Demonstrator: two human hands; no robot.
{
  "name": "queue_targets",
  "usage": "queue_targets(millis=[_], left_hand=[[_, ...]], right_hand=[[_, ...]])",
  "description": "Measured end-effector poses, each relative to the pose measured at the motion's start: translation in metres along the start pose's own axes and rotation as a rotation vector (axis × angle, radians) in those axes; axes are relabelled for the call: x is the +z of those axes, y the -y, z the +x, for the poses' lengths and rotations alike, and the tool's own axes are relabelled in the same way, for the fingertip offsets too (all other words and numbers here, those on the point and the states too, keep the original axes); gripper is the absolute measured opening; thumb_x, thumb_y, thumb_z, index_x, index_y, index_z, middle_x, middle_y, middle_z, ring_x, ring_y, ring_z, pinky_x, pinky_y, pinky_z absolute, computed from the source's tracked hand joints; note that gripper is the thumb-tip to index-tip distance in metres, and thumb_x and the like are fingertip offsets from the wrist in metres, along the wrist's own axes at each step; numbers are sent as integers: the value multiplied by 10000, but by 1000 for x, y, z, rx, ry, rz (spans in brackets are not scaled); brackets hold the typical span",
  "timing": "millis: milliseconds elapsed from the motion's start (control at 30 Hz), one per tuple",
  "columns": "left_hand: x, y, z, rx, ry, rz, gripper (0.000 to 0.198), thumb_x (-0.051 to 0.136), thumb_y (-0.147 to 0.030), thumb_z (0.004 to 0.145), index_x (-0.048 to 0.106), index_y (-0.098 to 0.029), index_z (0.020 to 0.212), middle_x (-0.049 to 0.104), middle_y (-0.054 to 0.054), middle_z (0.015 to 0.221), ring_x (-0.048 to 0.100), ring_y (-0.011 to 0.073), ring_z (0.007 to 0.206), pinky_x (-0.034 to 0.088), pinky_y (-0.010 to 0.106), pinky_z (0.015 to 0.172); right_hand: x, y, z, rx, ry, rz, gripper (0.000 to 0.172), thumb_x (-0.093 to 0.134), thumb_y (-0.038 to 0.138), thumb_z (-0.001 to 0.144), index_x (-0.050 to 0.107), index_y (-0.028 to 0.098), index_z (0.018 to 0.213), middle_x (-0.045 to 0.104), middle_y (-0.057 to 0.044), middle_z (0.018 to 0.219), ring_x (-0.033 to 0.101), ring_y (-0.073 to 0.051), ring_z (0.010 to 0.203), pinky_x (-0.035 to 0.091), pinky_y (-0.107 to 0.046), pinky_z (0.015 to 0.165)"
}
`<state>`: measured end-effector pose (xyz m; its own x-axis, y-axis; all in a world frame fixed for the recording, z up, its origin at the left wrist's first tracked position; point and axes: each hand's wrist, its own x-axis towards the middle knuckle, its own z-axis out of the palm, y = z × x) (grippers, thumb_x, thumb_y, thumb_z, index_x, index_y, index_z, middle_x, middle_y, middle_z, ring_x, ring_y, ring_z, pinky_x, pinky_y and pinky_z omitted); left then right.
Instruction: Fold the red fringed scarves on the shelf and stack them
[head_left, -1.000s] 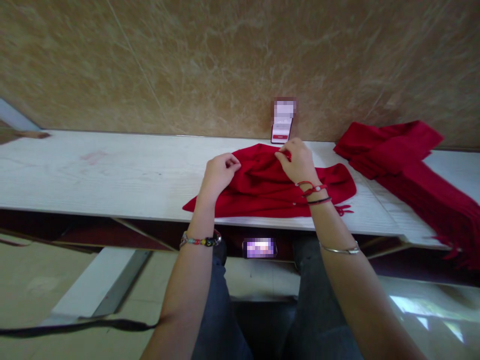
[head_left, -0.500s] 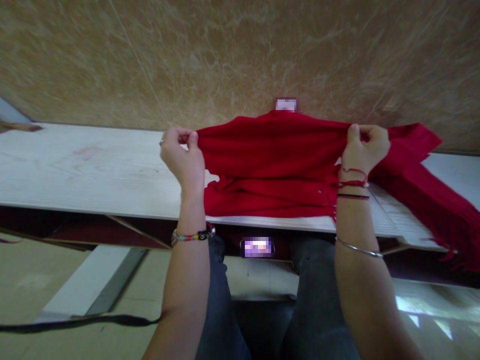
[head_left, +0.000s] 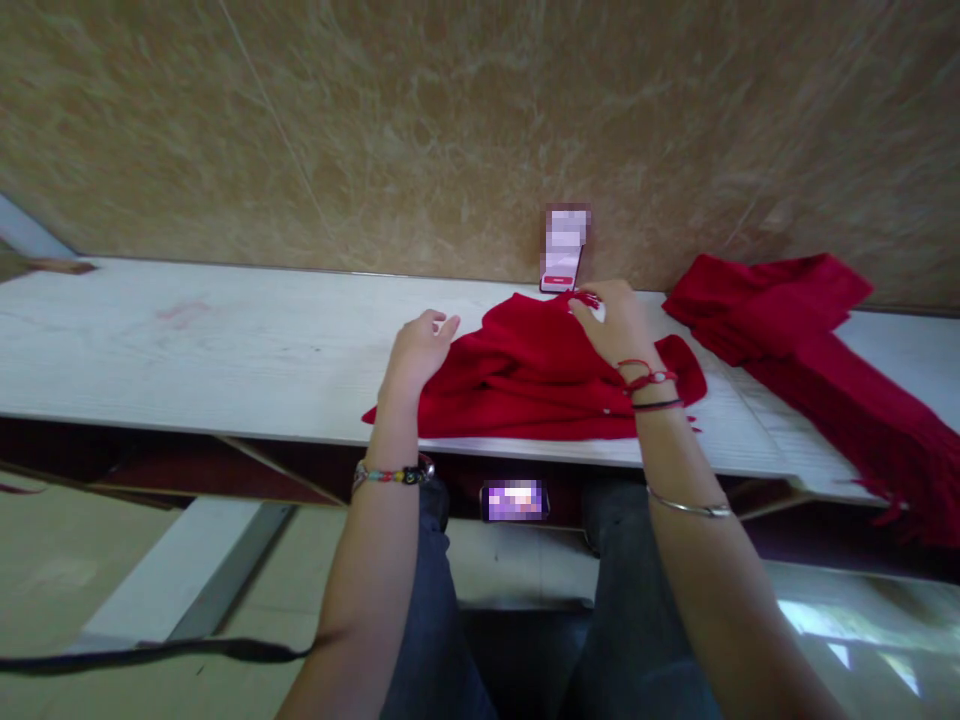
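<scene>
A red scarf (head_left: 525, 380) lies bunched on the white wooden table (head_left: 225, 350) in front of me. My left hand (head_left: 416, 350) rests on the scarf's left part with its fingers stretched out. My right hand (head_left: 611, 320) is over the scarf's far right corner, its fingers pinched on the fabric edge. Both wrists wear bracelets.
A second red scarf (head_left: 810, 350) lies at the right and hangs over the table's edge. A phone (head_left: 564, 255) stands against the marbled wall behind the scarf. Another phone (head_left: 514, 499) sits under the table edge, above my knees.
Half a second ago both hands held the scarf stretched up in the air. Now the scarf is back down on the table, my hands closer together, and the left hand has let go.
</scene>
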<state>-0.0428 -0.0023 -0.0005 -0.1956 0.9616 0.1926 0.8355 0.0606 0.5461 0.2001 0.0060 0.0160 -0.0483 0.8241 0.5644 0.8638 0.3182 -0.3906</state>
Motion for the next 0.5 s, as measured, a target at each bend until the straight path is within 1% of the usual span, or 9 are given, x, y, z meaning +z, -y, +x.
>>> queue_targets(millis=[100,167,233,300,333,367,400,433,500], left_hand=[[22,-6,4,127,188,-133,374,527,-330,817,605,-136,1128,663,115,1088,615,211,986,448,286,860],[26,-11,2,236,211,-194,279,535,-227,796,646,-148,1039,685,79,1026,622,189,955,446,271,871],[19,-20,-6,299,-7,-223,255,492,-178,813,653,-168,1011,676,56,1037,602,177,990,427,272,913],[6,-31,-18,299,-331,-231,281,443,-184,853,628,-194,1064,636,48,1121,548,182,1093,393,297,970],[-1,-35,-23,292,-452,-228,291,428,-187,864,615,-208,1086,613,46,1157,516,187,1140,376,313,991],[-7,-39,-27,294,-511,-220,292,424,-186,867,612,-217,1089,598,46,1178,491,193,1169,365,326,1003],[-13,-40,-30,313,-492,-207,282,435,-183,858,620,-220,1067,596,48,1173,485,199,1174,364,333,1002],[-17,-39,-32,349,-396,-193,258,457,-180,840,638,-218,1020,609,48,1141,499,203,1152,373,333,991],[-23,-30,-30,436,-5,-154,184,511,-197,793,672,-214,882,652,33,1019,555,198,1051,408,311,942]], right_hand=[[23,7,0,38,120,-53,255,574,296,810,627,118,986,606,-181,1082,551,-280,1024,450,-434,851],[29,8,1,66,207,-66,171,582,276,801,641,128,864,640,-156,954,579,-276,942,457,-437,827],[23,13,2,86,149,-44,160,523,258,838,632,142,827,644,-126,883,590,-248,888,455,-414,826],[7,21,1,81,-102,2,217,433,266,886,619,155,885,633,-117,930,578,-226,921,443,-393,854],[-2,26,0,63,-244,28,241,396,272,901,612,165,912,625,-115,964,567,-218,954,434,-385,874],[-12,31,-2,27,-344,53,250,380,276,906,609,178,927,620,-109,988,557,-212,986,428,-376,891],[-21,34,-4,-24,-367,73,241,389,282,901,613,194,924,622,-99,994,554,-208,1003,427,-368,899],[-29,34,-7,-78,-295,78,217,419,284,886,621,208,905,630,-87,980,559,-208,1002,432,-362,897],[-40,26,-11,-153,58,54,129,519,255,819,644,225,815,660,-56,876,599,-213,916,466,-356,844]])
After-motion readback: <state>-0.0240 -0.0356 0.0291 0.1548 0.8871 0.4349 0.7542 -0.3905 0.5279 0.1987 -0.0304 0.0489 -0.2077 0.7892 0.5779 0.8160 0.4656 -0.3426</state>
